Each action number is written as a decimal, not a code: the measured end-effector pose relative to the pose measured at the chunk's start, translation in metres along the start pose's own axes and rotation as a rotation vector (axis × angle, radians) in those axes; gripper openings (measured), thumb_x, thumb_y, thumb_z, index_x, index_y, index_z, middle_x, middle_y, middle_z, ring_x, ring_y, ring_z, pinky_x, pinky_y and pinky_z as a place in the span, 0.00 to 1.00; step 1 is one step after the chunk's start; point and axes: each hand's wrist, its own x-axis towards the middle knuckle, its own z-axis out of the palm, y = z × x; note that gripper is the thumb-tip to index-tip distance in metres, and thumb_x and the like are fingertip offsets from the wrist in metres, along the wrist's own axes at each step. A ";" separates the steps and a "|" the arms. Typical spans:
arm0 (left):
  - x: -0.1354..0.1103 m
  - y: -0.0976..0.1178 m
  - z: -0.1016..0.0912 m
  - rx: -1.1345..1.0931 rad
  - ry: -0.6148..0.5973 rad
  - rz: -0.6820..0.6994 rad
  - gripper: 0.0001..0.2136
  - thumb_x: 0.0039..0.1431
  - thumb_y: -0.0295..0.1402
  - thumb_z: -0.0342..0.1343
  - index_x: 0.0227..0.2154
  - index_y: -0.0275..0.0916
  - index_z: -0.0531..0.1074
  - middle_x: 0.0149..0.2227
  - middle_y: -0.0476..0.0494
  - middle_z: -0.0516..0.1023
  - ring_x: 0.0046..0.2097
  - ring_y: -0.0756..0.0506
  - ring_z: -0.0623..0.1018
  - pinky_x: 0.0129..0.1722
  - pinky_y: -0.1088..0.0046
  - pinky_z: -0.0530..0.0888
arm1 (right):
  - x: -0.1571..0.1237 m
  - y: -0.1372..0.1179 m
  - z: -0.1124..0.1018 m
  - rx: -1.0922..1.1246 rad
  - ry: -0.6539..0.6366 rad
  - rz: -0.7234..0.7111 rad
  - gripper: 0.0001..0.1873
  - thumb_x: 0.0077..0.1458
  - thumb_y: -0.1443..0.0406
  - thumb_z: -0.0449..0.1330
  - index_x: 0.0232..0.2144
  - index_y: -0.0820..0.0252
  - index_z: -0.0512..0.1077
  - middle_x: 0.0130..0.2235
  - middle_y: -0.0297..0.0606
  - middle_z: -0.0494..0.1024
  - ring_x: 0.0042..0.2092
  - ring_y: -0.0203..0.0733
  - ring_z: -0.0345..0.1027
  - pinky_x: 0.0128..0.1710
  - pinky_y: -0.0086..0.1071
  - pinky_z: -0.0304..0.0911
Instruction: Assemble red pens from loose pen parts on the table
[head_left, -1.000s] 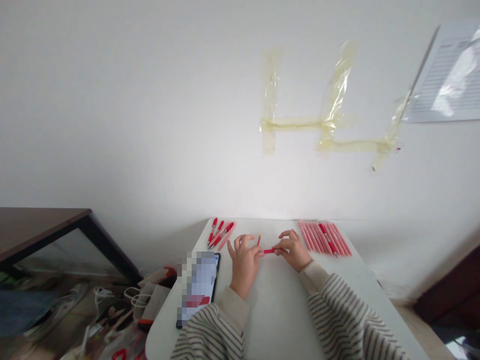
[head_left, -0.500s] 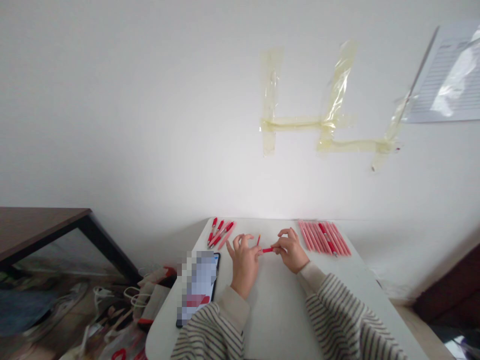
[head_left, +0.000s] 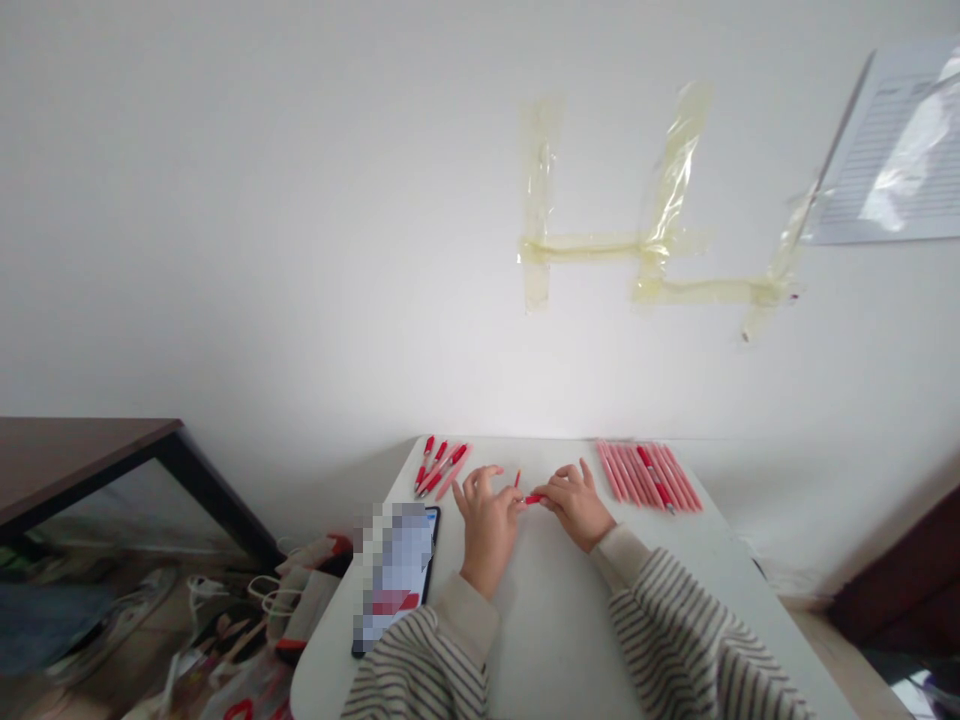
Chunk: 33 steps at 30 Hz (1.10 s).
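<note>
Between my two hands lies a short red pen part (head_left: 532, 499), held level above the white table (head_left: 559, 620). The fingertips of my left hand (head_left: 489, 530) pinch its left end. My right hand (head_left: 577, 508) pinches the right end with thumb and forefinger, other fingers raised. Just beyond my left fingertips a thin pen refill (head_left: 517, 478) with an orange end shows; its lower part is hidden. Several red and pink pens (head_left: 442, 467) lie loosely at the back left. A row of pink pens (head_left: 626, 472) with one darker red pen (head_left: 654, 480) lies at the back right.
A phone (head_left: 397, 580) with a blurred screen lies along the table's left side. Left of the table are a dark-framed desk (head_left: 150, 450) and a heap of bags and cables (head_left: 255, 620). The wall behind carries yellowish tape strips (head_left: 592, 246) and a paper sheet (head_left: 885, 150).
My right hand has shifted slightly left along the red part and closer to my left hand, so less of the part shows between them. My left hand has hardly moved.
</note>
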 end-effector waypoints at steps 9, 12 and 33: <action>-0.003 0.003 0.003 0.125 -0.024 0.107 0.13 0.61 0.27 0.52 0.31 0.48 0.81 0.53 0.45 0.72 0.60 0.36 0.62 0.67 0.34 0.45 | 0.000 -0.001 0.001 -0.091 0.114 -0.009 0.09 0.59 0.65 0.63 0.39 0.42 0.79 0.33 0.33 0.81 0.50 0.51 0.63 0.65 0.67 0.32; -0.003 0.002 0.004 0.121 -0.014 0.089 0.12 0.62 0.29 0.52 0.32 0.48 0.81 0.54 0.44 0.71 0.61 0.36 0.61 0.66 0.35 0.45 | -0.001 -0.002 0.000 -0.081 0.146 -0.006 0.10 0.59 0.64 0.64 0.41 0.39 0.79 0.35 0.32 0.82 0.52 0.52 0.62 0.65 0.68 0.28; -0.001 0.003 0.000 0.056 0.005 -0.022 0.07 0.60 0.37 0.58 0.33 0.50 0.82 0.56 0.44 0.70 0.59 0.37 0.63 0.64 0.42 0.53 | -0.002 0.003 -0.005 0.010 0.072 0.111 0.15 0.60 0.58 0.63 0.50 0.47 0.75 0.41 0.36 0.82 0.54 0.51 0.66 0.64 0.71 0.31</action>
